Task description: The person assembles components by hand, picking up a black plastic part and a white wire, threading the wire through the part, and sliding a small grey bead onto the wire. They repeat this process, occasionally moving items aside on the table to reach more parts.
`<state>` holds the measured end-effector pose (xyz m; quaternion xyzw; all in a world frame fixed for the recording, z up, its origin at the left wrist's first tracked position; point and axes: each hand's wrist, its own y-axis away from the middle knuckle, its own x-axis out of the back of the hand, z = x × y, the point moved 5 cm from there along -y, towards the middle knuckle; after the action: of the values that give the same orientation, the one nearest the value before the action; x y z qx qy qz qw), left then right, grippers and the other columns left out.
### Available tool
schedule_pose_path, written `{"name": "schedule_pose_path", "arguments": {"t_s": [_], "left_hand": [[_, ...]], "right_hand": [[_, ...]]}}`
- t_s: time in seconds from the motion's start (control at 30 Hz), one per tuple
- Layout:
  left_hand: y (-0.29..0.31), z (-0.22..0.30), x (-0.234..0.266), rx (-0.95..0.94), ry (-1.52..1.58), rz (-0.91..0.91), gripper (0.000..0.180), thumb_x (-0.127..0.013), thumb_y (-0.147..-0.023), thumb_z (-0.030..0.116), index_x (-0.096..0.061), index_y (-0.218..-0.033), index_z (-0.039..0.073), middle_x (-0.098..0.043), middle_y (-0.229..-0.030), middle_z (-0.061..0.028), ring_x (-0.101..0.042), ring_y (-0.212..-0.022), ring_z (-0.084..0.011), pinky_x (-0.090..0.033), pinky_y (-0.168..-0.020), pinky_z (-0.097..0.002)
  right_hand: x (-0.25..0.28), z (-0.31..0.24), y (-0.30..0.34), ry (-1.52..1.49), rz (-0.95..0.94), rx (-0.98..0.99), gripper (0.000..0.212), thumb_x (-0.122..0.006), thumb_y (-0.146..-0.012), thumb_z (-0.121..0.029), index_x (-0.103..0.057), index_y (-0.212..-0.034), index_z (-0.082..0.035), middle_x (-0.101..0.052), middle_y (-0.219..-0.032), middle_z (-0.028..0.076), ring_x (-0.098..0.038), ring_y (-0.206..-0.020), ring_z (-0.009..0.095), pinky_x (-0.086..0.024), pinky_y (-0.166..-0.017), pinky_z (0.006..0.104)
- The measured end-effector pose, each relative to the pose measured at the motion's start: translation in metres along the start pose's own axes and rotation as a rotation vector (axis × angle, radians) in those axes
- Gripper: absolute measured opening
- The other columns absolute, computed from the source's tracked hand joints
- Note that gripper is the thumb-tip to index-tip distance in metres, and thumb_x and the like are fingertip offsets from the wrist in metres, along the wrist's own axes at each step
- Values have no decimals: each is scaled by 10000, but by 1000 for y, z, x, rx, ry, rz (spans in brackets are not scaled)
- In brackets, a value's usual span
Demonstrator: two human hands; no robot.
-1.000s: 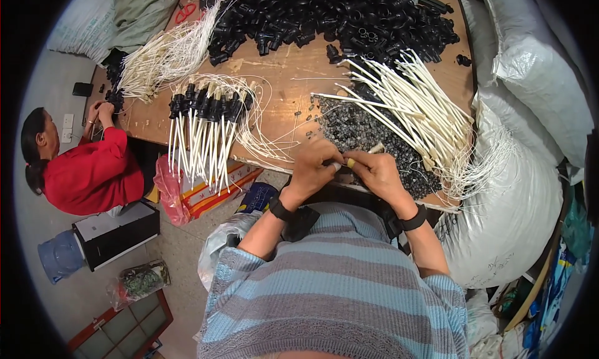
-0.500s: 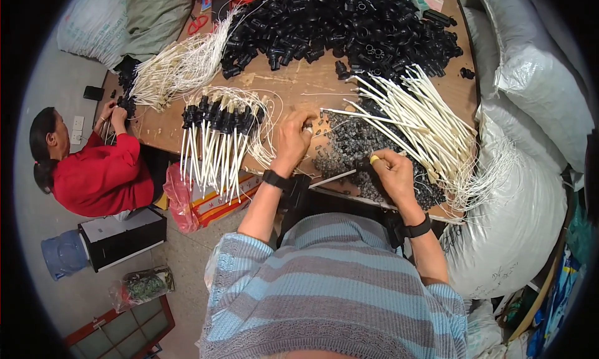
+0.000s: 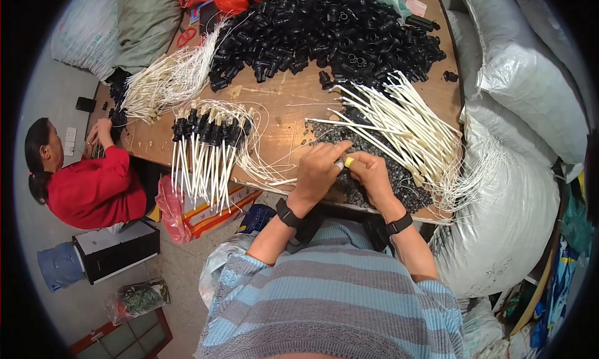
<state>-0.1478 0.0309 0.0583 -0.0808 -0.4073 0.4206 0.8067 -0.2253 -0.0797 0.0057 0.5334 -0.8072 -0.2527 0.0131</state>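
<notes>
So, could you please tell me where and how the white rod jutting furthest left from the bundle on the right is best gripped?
I'd pinch the white rod just behind its left tip, coming from the left: that end juts past the bundle, leaving room around it, while its right part runs in among other rods.

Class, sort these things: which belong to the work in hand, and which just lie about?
Likely in use:
white rods
small dark pieces by the right hand
black fittings

Apparently lying about:
red scissors
blue bottle

Head-worn fisheye view, steeply downward.
</notes>
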Motion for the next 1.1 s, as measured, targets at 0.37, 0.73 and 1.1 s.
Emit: {"name": "schedule_pose_path", "arguments": {"t_s": [0.37,0.73,1.1], "left_hand": [[18,-32,-13,413,258,-63,195,-653,-716,-14,-703,-902,21,-640,-742,-48,-595,-657,-131,-469,-589,-276],[14,-9,-10,166,238,-328,375,-637,-722,29,-617,-1096,52,-653,-927,-157,-633,-837,-335,-493,-716,-380],[17,-12,-13,228,-5,-428,306,-626,-703,94,-648,-1006,61,-665,-866,-146,-633,-786,-350,-495,-691,-429]], "right_hand": [[-2,-16,13,582,109,393,97,-666,-845,-29,-677,-928,18,-591,-698,-42,-479,-604,5,-358,-525,174],[9,-21,16,-333,-65,58,116,-635,-865,-38,-668,-967,8,-562,-647,-40,-378,-481,10,-278,-428,187],[-5,-56,33,1002,-18,815,180,-710,-775,-158,-714,-945,-98,-633,-662,101,-611,-537,264,-449,-473,345]]}}
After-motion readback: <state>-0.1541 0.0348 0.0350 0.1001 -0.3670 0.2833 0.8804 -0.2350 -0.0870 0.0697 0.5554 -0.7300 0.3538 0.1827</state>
